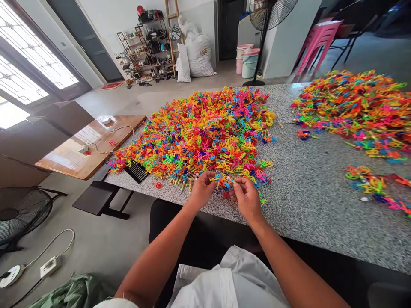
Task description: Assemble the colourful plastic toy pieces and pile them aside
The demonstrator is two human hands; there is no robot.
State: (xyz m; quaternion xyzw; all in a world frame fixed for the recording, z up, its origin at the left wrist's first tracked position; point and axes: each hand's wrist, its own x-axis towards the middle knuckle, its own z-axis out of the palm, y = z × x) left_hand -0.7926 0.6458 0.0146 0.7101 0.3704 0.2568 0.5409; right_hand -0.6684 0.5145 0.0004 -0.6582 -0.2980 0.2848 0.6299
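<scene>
Several small plastic pieces (224, 181), blue, orange and yellow among them, are held between two bare hands over the bench (308, 188), just inside its near edge. The left hand (201, 189) grasps them from one side, thumb and fingers pinched together; the right hand (248, 199) grips from the other, its thumb pressed toward the forefinger. Which piece each hand pinches is too small to tell.

Right behind the hands, a large heap (205, 128) of similar bright pieces spreads from near the bench's far edge almost to its near edge. Short patterned tubes (176, 181) lie along the heap's front, and a red piece (157, 185) sits apart beside the near edge, to their left. Near the bench's left end, a black slotted tray (137, 172) lies partly against the heap.

Across a bare stretch of speckled top, a second heap (359, 107) reaches the right of the view by the far edge, with a smaller cluster (379, 188) nearer the front.

Beyond the bench's left end stands a wooden table (96, 145) with a white cord on it. Past the far edge are a standing fan (265, 38), lidded buckets (250, 63), white sacks (199, 55), a shoe rack (154, 45) and pink stools (317, 42).
</scene>
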